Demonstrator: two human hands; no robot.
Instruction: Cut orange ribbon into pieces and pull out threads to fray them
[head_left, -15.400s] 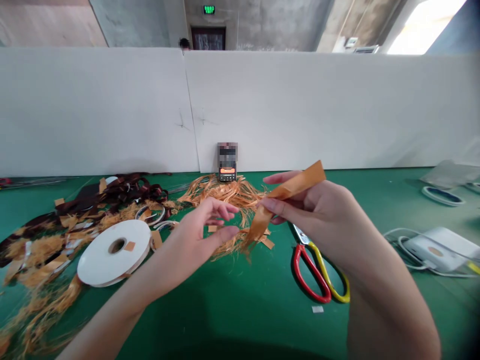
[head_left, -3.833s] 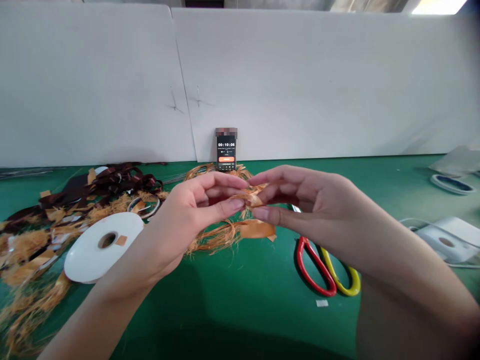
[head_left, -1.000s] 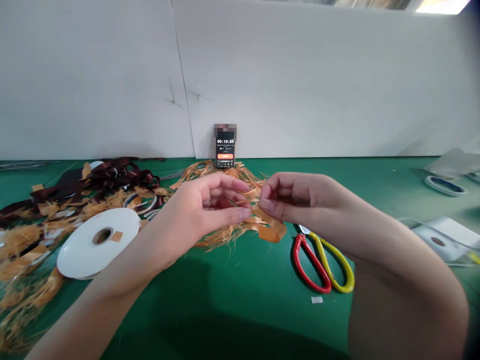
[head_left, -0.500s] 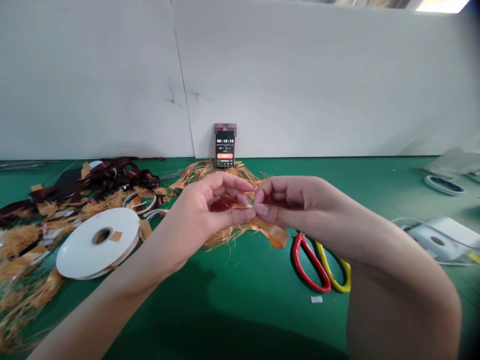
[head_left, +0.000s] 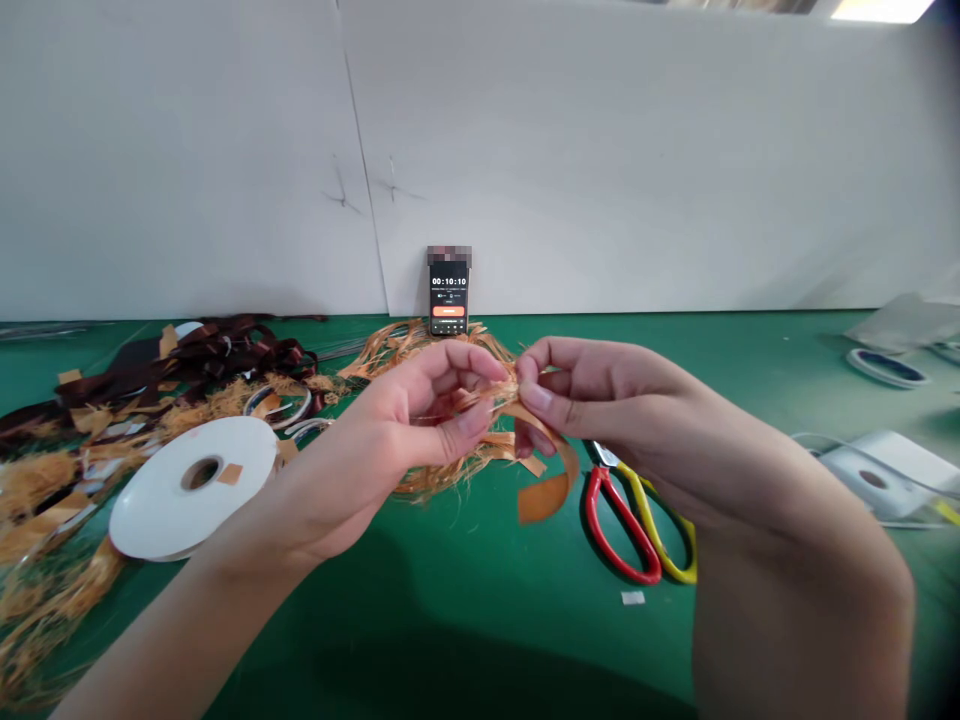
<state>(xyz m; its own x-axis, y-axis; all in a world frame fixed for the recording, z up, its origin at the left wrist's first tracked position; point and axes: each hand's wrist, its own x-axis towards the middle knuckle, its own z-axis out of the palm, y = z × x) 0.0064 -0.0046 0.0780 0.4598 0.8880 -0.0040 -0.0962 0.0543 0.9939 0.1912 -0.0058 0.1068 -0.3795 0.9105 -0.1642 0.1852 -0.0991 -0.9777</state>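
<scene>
And here we go, both hands up over the green worktop (head_left: 480, 640)! The left hand (head_left: 394, 450) and the right hand (head_left: 600, 400) meet at a frayed orange ribbon (head_left: 546, 497), the fingers (head_left: 469, 420) of each pinched narrow on its shredded tuft, right at the centre of the action. The ribbon's smooth tail curls down and dangles just beside the red-and-yellow scissors (head_left: 637, 530). Right below sits a loose pile of orange fibres (head_left: 442, 485). Out on the left, a white ribbon reel (head_left: 191, 488) lies flat, a dark brown ribbon heap (head_left: 217, 350) behind it, and a phone (head_left: 448, 290) leans against the white panel (head_left: 600, 150), its timer reading 00:10:10!
</scene>
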